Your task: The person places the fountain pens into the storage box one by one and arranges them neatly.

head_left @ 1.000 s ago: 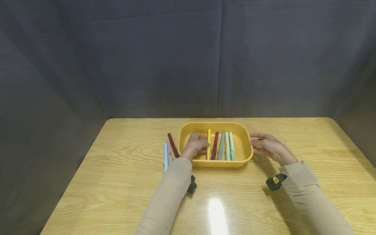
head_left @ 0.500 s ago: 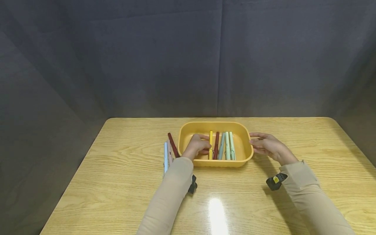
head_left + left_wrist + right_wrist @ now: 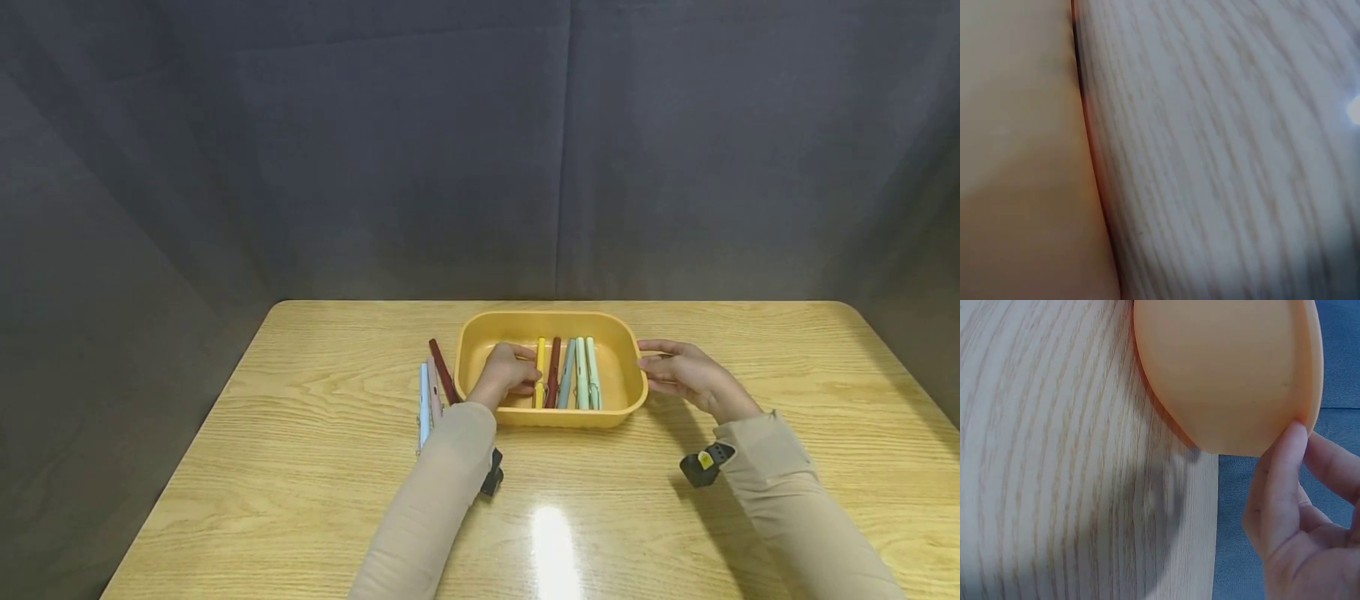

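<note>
Left hand (image 3: 508,371): thumb and fingers pinch the yellow pen (image 3: 541,354), which lies inside the tray (image 3: 551,419). Right hand (image 3: 690,375): fingers partly spread, fingertips gripping the tray's right-end rim (apparently to steady it). To the right of the yellow pen, in order: a dark red pen (image 3: 553,367), a grey-blue pen (image 3: 568,362) and two pale green pens (image 3: 582,371). The step in hand appears to be aligning the yellow pen with this row; the next move calls for releasing it without nudging its neighbour. Left of the tray, on the surface (image 3: 262,467), lie a light blue pen (image 3: 424,396), a pink pen (image 3: 433,387) and a second dark red pen (image 3: 442,371). Limits: the left sleeve (image 3: 442,483) partly hides these three; the left wrist view shows no fingers; contact between the yellow pen and its neighbour cannot be confirmed.
</note>
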`<state>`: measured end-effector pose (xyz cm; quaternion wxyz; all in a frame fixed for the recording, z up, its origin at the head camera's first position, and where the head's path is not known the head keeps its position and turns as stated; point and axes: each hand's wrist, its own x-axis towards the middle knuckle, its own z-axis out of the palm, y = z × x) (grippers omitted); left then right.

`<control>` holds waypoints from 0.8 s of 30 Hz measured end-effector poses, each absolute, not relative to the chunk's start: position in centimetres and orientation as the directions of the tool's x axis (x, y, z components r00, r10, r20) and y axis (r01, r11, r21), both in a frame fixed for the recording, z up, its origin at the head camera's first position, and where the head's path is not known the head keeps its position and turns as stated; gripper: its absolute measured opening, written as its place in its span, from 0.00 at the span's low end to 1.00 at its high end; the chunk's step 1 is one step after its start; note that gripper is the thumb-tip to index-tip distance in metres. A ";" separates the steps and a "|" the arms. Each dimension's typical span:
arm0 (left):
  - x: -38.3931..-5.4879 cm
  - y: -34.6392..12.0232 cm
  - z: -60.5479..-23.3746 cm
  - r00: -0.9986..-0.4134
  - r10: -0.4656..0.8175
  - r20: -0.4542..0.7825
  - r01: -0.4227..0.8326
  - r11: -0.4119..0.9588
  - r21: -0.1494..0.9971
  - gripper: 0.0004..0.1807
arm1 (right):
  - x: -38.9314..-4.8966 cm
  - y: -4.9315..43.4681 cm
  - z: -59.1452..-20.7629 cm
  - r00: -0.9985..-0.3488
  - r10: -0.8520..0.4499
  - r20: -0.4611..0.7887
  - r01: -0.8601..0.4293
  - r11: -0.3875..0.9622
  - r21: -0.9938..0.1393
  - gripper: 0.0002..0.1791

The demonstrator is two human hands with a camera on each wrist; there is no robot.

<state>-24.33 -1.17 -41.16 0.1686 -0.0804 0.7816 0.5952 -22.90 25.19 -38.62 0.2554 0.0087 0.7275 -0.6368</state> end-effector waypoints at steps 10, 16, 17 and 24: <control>-24.1 -1.2 -40.9 -0.930 0.076 -0.360 -0.327 0.279 0.903 0.20 | -23.0 25.3 -38.7 -0.869 -0.313 -0.383 0.338 0.188 -0.922 0.34; -24.0 -1.4 -40.9 -0.932 0.082 -0.352 -0.319 0.273 0.908 0.22 | -22.9 25.3 -38.7 -0.869 -0.313 -0.383 0.337 0.194 -0.921 0.34; -24.0 -1.4 -40.9 -0.933 0.081 -0.352 -0.318 0.274 0.908 0.22 | -22.9 25.3 -38.7 -0.869 -0.316 -0.381 0.334 0.192 -0.923 0.34; -23.9 -1.5 -40.7 -0.931 0.086 -0.356 -0.320 0.278 0.905 0.22 | -22.9 25.2 -38.7 -0.872 -0.312 -0.377 0.332 0.190 -0.924 0.33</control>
